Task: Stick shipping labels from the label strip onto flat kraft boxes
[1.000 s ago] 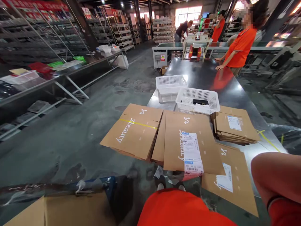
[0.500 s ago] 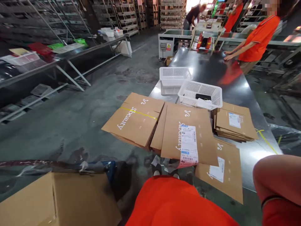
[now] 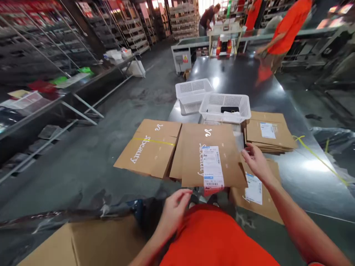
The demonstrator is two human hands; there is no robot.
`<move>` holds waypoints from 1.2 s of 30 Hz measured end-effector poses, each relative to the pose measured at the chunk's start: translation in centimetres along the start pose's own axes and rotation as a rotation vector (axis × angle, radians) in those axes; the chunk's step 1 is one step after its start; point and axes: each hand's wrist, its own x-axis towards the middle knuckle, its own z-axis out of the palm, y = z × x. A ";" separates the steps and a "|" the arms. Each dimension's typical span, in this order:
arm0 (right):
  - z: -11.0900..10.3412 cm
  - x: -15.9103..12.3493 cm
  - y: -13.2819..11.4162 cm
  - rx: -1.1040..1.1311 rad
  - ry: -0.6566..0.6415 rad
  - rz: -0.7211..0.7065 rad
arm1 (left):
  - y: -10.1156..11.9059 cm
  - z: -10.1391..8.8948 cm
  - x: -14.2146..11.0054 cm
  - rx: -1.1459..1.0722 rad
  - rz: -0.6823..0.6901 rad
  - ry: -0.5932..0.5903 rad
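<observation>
ahead, black item [image 3: 229, 109] in nearer basket [image 3: 214, 117]

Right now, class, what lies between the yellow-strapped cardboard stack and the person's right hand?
In the head view, flattened cartons lie there, the top one bearing a shipping label.

Interior dim overall; backlight from an overexposed window [image 3: 205, 5] at the rear. Steel tabletop [image 3: 235, 75] shows white glare patches and an orange reflection. Left racks [image 3: 30, 48] dark, smeared. Wide-angle stretch toward edges. Shipping label [image 3: 213, 166]: fine print too soft to read.
</observation>
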 end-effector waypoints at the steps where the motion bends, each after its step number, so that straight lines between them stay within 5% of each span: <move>1: 0.6 -0.8 1.1 0.017 -0.048 0.081 | -0.5 1.2 0.0 0.006 -0.054 -0.038; 6: 2.0 -3.5 -0.1 0.002 -0.108 0.192 | -1.5 7.1 0.2 -0.126 -0.110 0.008; 9: 2.0 -3.7 -1.6 0.019 -0.271 0.153 | -1.0 8.1 0.8 -0.331 -0.178 0.158; 11: 2.1 -3.1 -2.3 -0.039 -0.334 0.041 | -1.0 7.6 1.2 -0.454 -0.209 0.238; 14: 3.4 -1.2 -4.0 -0.206 -0.236 -0.241 | -1.5 6.1 1.6 -0.552 -0.190 0.225; 20: 11.8 1.9 -8.1 -0.483 -0.379 -0.792 | -2.0 3.9 2.0 -0.500 -0.221 0.069; 23: 14.2 2.6 -7.9 -0.651 -0.387 -0.801 | -2.3 3.1 0.9 -0.515 -0.300 -0.118; 26: 14.4 2.8 -7.2 -0.702 -0.386 -0.796 | -3.3 1.3 -1.2 -0.443 -0.329 -0.261; 31: 14.6 -1.8 -8.5 -0.695 -0.303 -0.747 | -4.9 -2.8 -1.1 -0.603 -0.202 -0.055; 36: 14.6 -7.1 -9.6 -0.510 -0.449 -1.020 | -4.3 -3.2 3.5 -0.734 -0.170 0.035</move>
